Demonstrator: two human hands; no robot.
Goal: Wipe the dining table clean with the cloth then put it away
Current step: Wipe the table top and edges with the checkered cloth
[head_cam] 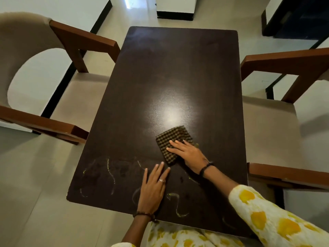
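A dark brown dining table (pixel 160 72) fills the middle of the view. A folded checked cloth (pixel 173 138), dark with olive squares, lies flat on its near right part. My right hand (pixel 187 154) presses on the cloth's near half with straight fingers. My left hand (pixel 153 188) rests flat on the bare tabletop just left of the cloth, fingers straight and pointing away. Yellowish squiggly smears (pixel 111 172) mark the near part of the table, left of my left hand and between my arms.
A wooden armchair (pixel 85 38) with a beige seat stands at the table's left side, and another armchair (pixel 284 59) at its right. Pale tiled floor (pixel 35 202) surrounds the table. White walls with black skirting lie at the far end.
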